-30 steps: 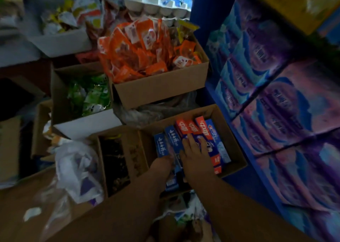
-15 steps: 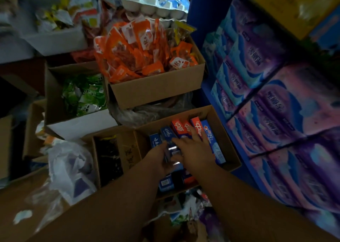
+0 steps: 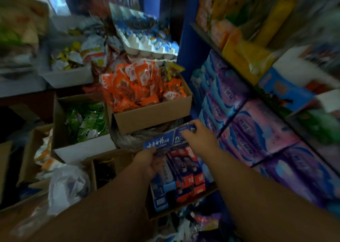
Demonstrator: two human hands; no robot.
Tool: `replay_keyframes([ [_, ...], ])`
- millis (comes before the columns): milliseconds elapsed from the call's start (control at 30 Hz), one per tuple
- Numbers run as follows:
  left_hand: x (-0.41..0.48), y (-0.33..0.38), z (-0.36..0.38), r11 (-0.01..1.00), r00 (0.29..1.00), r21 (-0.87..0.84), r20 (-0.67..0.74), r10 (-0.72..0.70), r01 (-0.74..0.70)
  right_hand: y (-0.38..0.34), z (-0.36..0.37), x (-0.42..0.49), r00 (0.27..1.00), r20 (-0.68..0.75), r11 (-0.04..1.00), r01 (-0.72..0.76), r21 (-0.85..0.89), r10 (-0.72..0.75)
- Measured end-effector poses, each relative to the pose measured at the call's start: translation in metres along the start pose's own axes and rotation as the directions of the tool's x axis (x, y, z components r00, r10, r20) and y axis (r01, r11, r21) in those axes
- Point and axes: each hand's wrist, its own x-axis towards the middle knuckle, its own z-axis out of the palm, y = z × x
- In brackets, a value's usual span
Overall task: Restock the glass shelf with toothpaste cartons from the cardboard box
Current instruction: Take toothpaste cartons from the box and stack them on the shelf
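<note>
Blue toothpaste cartons (image 3: 162, 142), orange snack packets (image 3: 136, 89), purple wave-patterned packs (image 3: 257, 131)

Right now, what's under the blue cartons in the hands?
The cardboard box, holding red cartons and more blue cartons. The left hand, right hand and held cartons cover its far end; the floor is hidden.

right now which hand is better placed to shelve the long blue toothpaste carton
The right hand: grips the long blue toothpaste carton at the end nearest the blue shelving; left hand holds the far end.

glossy card cartons (image 3: 185, 175), matt cardbd snack box (image 3: 152, 117)
</note>
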Motion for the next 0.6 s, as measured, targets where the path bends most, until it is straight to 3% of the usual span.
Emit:
replay_keyframes([
  [67,-0.01,0.013,0.008,0.996,0.998,-0.075,-0.037,0.051,-0.054,-0.014,-0.02,-0.001,0.997,-0.066,0.997,0.038,0.069,-0.033],
  [233,-0.083,0.077,0.053,0.94,0.948,-0.208,0.112,0.297,-0.27,-0.076,-0.093,-0.026,0.932,-0.282,0.96,0.263,0.093,-0.228],
  [400,-0.153,0.133,0.103,0.863,0.828,-0.273,0.267,0.493,-0.426,-0.131,-0.16,-0.055,0.823,-0.41,0.904,0.428,-0.008,-0.393],
  [600,-0.217,0.191,0.161,0.768,0.673,-0.278,0.373,0.639,-0.576,-0.172,-0.229,-0.087,0.701,-0.556,0.883,0.445,-0.149,-0.447],
])
